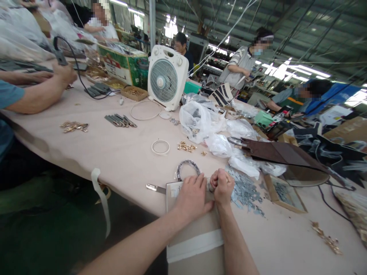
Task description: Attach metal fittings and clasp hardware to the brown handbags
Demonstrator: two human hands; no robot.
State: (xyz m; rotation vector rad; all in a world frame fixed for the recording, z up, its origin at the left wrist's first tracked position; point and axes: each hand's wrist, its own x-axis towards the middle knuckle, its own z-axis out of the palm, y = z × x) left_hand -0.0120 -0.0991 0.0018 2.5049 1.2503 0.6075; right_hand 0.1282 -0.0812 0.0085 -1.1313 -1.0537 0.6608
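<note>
A tan flat bag body with a white strip across it lies at the table's near edge. Its dark handle, wrapped in clear film, loops out at the far end. My left hand rests flat on the bag's upper part, fingers stretched out. Beside it, my right hand is closed in a fist at the bag's far right corner; what it grips is hidden. A strap end with a shiny metal piece sticks out to the left. Small grey metal plates lie scattered just right of my right hand.
A white fan stands at the back. Tape roll, gold hardware and plastic bags lie ahead. To the right are a brown bag and a shallow box. A co-worker's arms reach in at left.
</note>
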